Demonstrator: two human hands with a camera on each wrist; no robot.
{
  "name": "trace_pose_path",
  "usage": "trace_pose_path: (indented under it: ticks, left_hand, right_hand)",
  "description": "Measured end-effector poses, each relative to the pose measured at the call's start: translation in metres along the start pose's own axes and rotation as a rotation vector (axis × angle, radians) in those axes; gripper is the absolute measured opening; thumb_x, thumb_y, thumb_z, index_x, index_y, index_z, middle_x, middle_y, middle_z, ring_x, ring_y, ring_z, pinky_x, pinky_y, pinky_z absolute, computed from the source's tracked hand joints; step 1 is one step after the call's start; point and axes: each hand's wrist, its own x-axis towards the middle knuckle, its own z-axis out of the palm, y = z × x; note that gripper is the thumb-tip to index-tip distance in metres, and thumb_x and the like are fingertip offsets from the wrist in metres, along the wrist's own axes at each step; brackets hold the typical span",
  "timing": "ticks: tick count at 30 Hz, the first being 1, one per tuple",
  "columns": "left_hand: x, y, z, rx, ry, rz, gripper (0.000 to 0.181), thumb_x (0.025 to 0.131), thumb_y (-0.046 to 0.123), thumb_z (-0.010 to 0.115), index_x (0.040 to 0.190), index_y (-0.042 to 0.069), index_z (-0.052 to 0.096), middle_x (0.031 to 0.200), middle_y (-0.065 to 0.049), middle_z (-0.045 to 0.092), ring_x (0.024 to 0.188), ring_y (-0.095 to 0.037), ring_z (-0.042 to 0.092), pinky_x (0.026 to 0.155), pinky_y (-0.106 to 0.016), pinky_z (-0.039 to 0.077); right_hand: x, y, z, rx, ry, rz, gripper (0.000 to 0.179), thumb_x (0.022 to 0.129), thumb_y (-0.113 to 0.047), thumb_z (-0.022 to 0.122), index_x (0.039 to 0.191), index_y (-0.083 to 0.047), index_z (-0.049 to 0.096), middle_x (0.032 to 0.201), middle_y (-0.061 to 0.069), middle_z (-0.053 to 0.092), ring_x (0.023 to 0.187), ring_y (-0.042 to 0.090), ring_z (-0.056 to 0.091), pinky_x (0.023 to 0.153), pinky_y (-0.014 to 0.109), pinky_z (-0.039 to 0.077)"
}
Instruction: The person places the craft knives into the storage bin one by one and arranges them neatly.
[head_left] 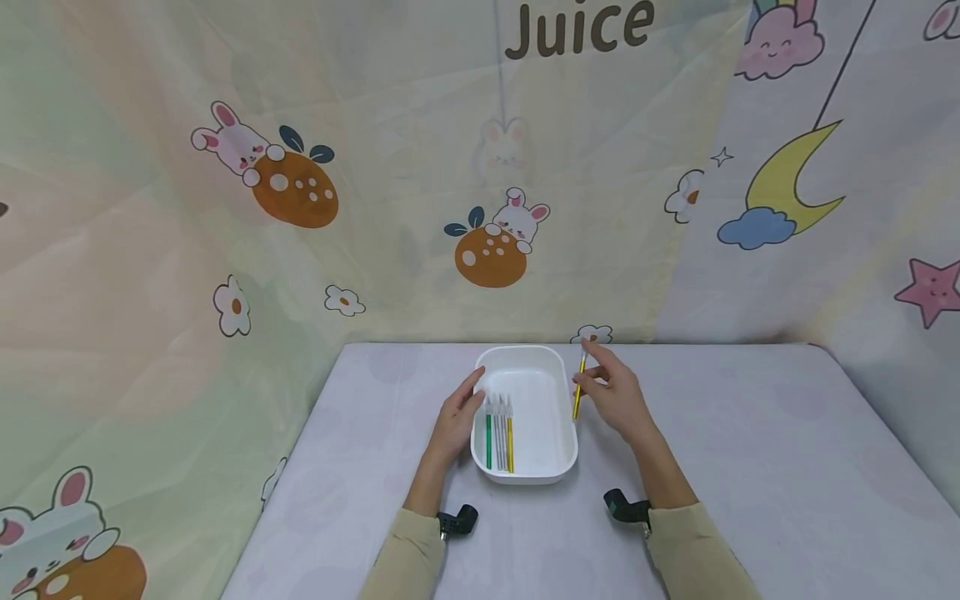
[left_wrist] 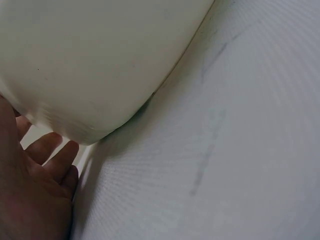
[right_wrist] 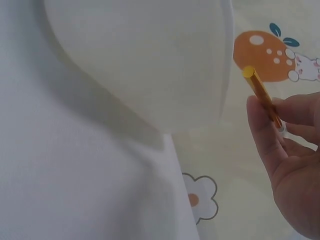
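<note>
A white tray (head_left: 525, 478) with rounded corners is on the table in the head view. Inside, along its left side, lie several slim pen-shaped tools (head_left: 499, 433) in green, silver and yellow, with pale tips towards the back. My left hand (head_left: 452, 421) holds the tray's left side, its thumb and index finger at the rim; in the left wrist view more fingers touch the outer wall. Just off the right rim, my right hand (head_left: 617, 396) pinches a yellow pen-shaped tool (right_wrist: 261, 95) between thumb and fingers. Its metallic handle points down towards the tray and its pale tip points up.
A pale cloth covers the table (head_left: 750, 450). Behind it hangs a printed backdrop (head_left: 405, 250) with rabbits, fruit, flowers and a moon, meeting the table's back edge. A black wrist mount (head_left: 459, 521) shows at the left sleeve, another (head_left: 626, 506) at the right.
</note>
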Motion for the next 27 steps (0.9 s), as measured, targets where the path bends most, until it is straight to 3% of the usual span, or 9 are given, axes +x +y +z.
trace_pose_path:
  ticks: [5,9,12,16,20,27]
  left_hand:
    - [0.001,-0.001,0.0,-0.026,-0.008,0.012,0.047,0.109,0.034,0.051,0.156,0.031,0.048,0.166,0.012,0.039,0.158,-0.016,0.029,0.13,-0.049,0.023]
    - [0.0,-0.001,0.0,-0.016,-0.001,0.01,0.047,0.109,0.034,0.051,0.156,0.031,0.049,0.166,0.011,0.039,0.158,-0.017,0.029,0.13,-0.05,0.023]
    - [0.0,-0.001,-0.001,-0.003,0.001,0.008,0.048,0.109,0.034,0.05,0.156,0.031,0.048,0.166,0.011,0.038,0.158,-0.017,0.029,0.131,-0.049,0.023]
    - [0.0,0.0,-0.001,0.002,-0.004,0.012,0.047,0.11,0.033,0.049,0.157,0.031,0.047,0.167,0.01,0.037,0.158,-0.016,0.029,0.131,-0.049,0.023]
    - [0.001,0.0,-0.001,0.001,-0.003,0.007,0.047,0.11,0.032,0.049,0.157,0.032,0.047,0.167,0.011,0.037,0.158,-0.016,0.029,0.131,-0.048,0.023]
    - [0.001,-0.001,-0.001,0.004,0.005,0.006,0.047,0.11,0.029,0.049,0.157,0.03,0.048,0.166,0.011,0.038,0.158,-0.017,0.029,0.13,-0.049,0.023]
  right_hand:
    - [-0.002,-0.004,0.003,-0.001,-0.01,-0.024,0.066,0.097,-0.001,0.069,0.158,-0.012,0.045,0.15,0.016,0.054,0.096,0.013,0.068,0.063,0.02,0.055]
    - [-0.002,-0.004,0.008,0.032,-0.022,-0.025,0.066,0.097,-0.003,0.07,0.157,-0.011,0.046,0.122,0.025,0.068,0.088,0.015,0.072,0.069,0.02,0.057]
    - [-0.001,-0.004,0.012,0.066,-0.028,-0.022,0.065,0.097,-0.003,0.071,0.157,-0.01,0.046,0.106,0.025,0.071,0.084,0.013,0.074,0.075,0.021,0.059]
    - [-0.001,-0.007,0.017,0.081,-0.039,-0.023,0.066,0.097,-0.002,0.07,0.158,-0.01,0.045,0.113,0.021,0.067,0.085,0.013,0.074,0.079,0.033,0.064]
    - [-0.001,-0.011,0.021,0.074,-0.047,-0.013,0.068,0.098,-0.002,0.069,0.159,-0.011,0.042,0.123,0.019,0.063,0.088,0.025,0.074,0.082,0.043,0.065]
    - [-0.003,-0.013,0.028,0.034,-0.068,-0.014,0.07,0.1,-0.007,0.069,0.162,-0.019,0.039,0.155,0.011,0.049,0.105,0.029,0.067,0.074,0.021,0.06]
